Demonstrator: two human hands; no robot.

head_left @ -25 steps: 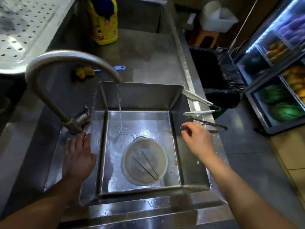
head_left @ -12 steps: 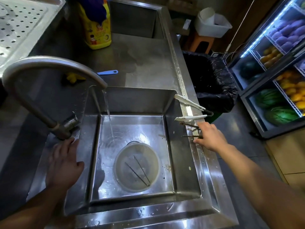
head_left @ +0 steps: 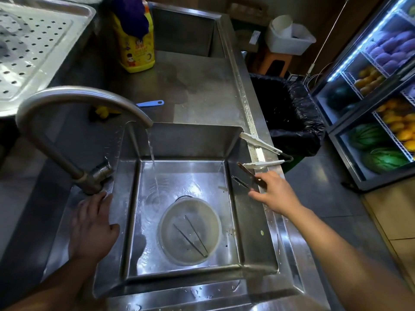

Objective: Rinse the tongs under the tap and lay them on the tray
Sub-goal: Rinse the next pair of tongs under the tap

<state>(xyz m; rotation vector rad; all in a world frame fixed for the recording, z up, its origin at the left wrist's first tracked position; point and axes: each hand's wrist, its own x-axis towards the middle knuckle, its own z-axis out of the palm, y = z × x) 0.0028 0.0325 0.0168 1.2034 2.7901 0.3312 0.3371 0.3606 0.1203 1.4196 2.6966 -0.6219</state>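
A wet stainless steel worktop [head_left: 202, 90] fills this corner, with a square sink [head_left: 253, 239] sunk into its near end. On the sink's left rim the left hand [head_left: 92, 225] lies flat, fingers straight, fingertips just beside the foot of the tap [head_left: 78, 102]. On the sink floor sits a round translucent tub [head_left: 162, 241] holding a pair of thin metal tweezers [head_left: 194, 236]. A thin stream of water [head_left: 151, 151] runs from the spout onto the floor behind the tub.

At the right rim, the right hand [head_left: 275, 194] grips the metal tongs [head_left: 244, 173] by their handle end, fingers curled round them. Their two serrated arms stand apart and point away from the hand, over the basin's far right corner, well apart from the stream. Just beyond their tips a pair of white tongs [head_left: 261, 144] lies across the rim; whether the two pairs touch I cannot tell.

Farther back on the worktop stands a yellow detergent bottle [head_left: 137, 50] with a purple cloth [head_left: 134, 16] over its top. The perforated steel tray [head_left: 33, 48] sits at the far left, well apart from the metal tongs. To the right, a bin lined with a black bag [head_left: 292, 117] stands on the floor, and a lit display fridge [head_left: 334, 131] holds watermelons [head_left: 384, 159] and yellow fruit [head_left: 402, 124].
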